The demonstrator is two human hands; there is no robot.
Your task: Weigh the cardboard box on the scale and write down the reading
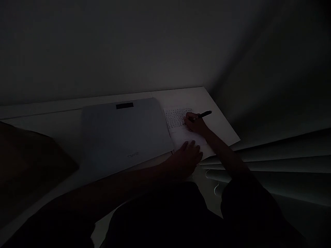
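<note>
Dim scene, seen from above. Right hand [197, 124] at about 1 o'clock from the picture's middle, fingers pinched around a dark pen [204, 115], the pen's free end slanting off toward 2 o'clock, its tip down on a sheet of paper [181, 132]. Rows of small handwriting [177, 116] across the sheet's upper part, just to the 9 o'clock side of the pen tip (too faint and small to read). Left hand [186, 156] at 6 o'clock of the right one, palm down on the sheet's near edge, fingers loosely together and pointing toward 12 o'clock, holding nothing. Both forearms reaching in from the bottom of the view, the left from 8 o'clock, the right from 5 o'clock.

Sheet lying on a pale table [217, 120], close to its far right corner. Just beside the sheet at 9 o'clock, touching or slightly overlapping its edge, a closed grey laptop [121, 136] lying flat, with a dark rectangular patch near its far edge and a faint logo near its near edge. Beyond the table at 12 o'clock, a bare wall [129, 44]. At 4 o'clock, past the table's edge, horizontal blind slats [284, 162] catching a little light. A dark shape [31, 155] at 9 o'clock on the table's left side, too dark to identify.
</note>
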